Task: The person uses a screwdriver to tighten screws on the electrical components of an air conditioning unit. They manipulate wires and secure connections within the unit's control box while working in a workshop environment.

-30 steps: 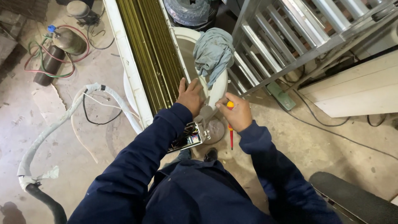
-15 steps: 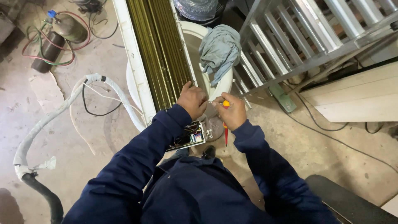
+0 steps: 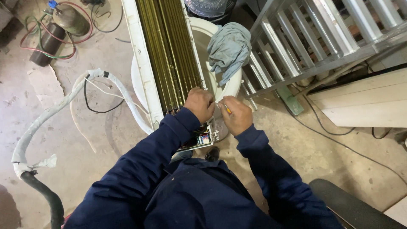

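Head view: grey cloth (image 3: 229, 48) lies in white tub (image 3: 199, 27).

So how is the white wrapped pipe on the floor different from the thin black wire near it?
The white wrapped pipe is thick and pale; the black wire is thin and dark. The pipe runs in a long arc across the floor, the wire makes a short loop. Both lie on the concrete floor, left of the left hand.

A single view is given, taken from the head and aimed steeply down over the dark blue sleeves. The left hand (image 3: 199, 104) and right hand (image 3: 236, 115) are seen close, at frame centre; concrete floor (image 3: 68, 140) fills the left.
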